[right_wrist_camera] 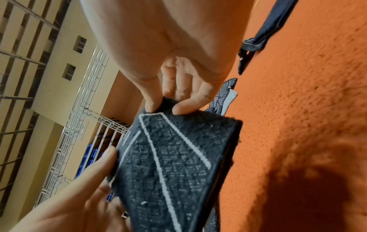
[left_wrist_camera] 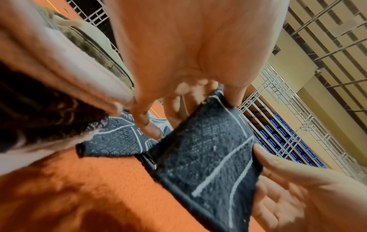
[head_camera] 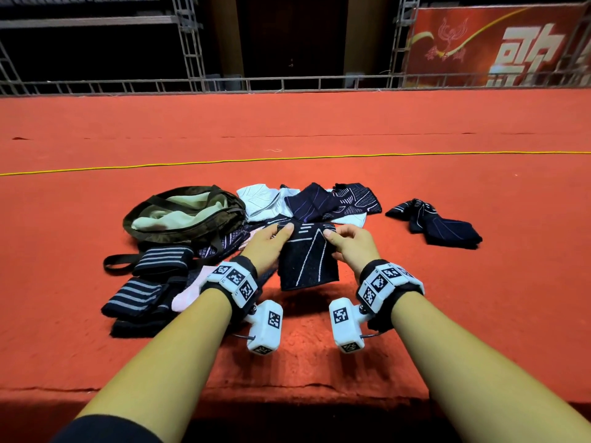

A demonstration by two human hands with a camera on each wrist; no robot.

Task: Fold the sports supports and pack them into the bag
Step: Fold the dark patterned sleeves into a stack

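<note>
Left hand [head_camera: 268, 243]: raised above the red carpet [head_camera: 447, 193], thumb and fingers pinching the upper left corner of a dark sports support [head_camera: 308, 260]. Thumb on the near face, the fingers [left_wrist_camera: 172, 108] tucked behind the fabric.

Right hand [head_camera: 350, 243]: level with the left, pinching the upper right corner of the same support between thumb and forefinger; grip plain in the right wrist view.

Item held: one dark knit support with white line pattern, hanging flat between the two hands, lower edge clear of the carpet, its shadow below it. Whether it is doubled over cannot be told.

Bag [head_camera: 188, 214]: olive green, lying open on the carpet to the left of the hands, pale green lining showing, strap [head_camera: 118, 265] trailing toward the near side.

Near left, beside the bag: stack of dark striped wraps [head_camera: 144, 290] with grey bands, partly over a pale pink piece [head_camera: 185, 295]. A patterned dark support [head_camera: 220, 244] lies under the left hand, against the bag.

Beyond the hands: heap of unfolded supports, one white [head_camera: 259, 201], one dark navy with thin lines [head_camera: 311, 203], one dark with white curved pattern [head_camera: 355, 198], overlapping.

Far right: separate dark support [head_camera: 438, 223], crumpled, well apart from the heap.

Background: yellow cord [head_camera: 224, 161] across the carpet, metal truss railing [head_camera: 287, 83], red banner [head_camera: 499, 46].
</note>
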